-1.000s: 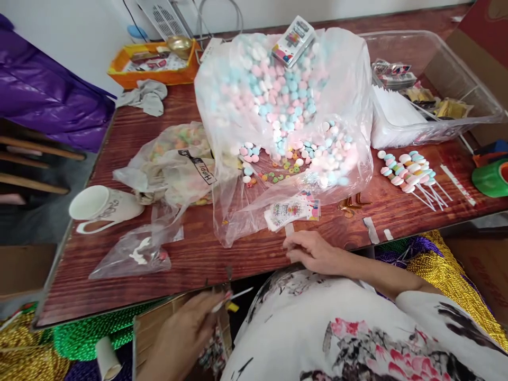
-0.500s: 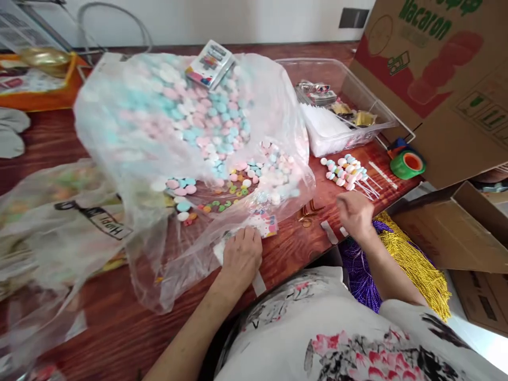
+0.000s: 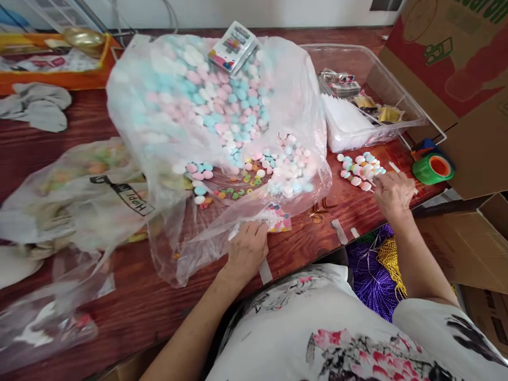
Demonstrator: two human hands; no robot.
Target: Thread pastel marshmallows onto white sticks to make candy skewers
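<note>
My left hand rests on the wooden table with its fingers on a small stack of colourful printed cards lying under the edge of a big clear plastic bag full of pink, blue and white candies. My right hand reaches to the right, its fingers touching the white sticks of several candy skewers lying on the table. Whether its fingers have closed on a stick is hidden. Strips of tape stick to the table edge between my hands.
A clear plastic tub with white packets stands at the back right, a green tape roll beside it, and cardboard boxes further right. Crumpled plastic bags lie left. An orange tray and grey cloth sit at back left.
My left hand came up from below the table onto the cards. My right hand left the table edge and moved right to the skewers. The view swung right.
</note>
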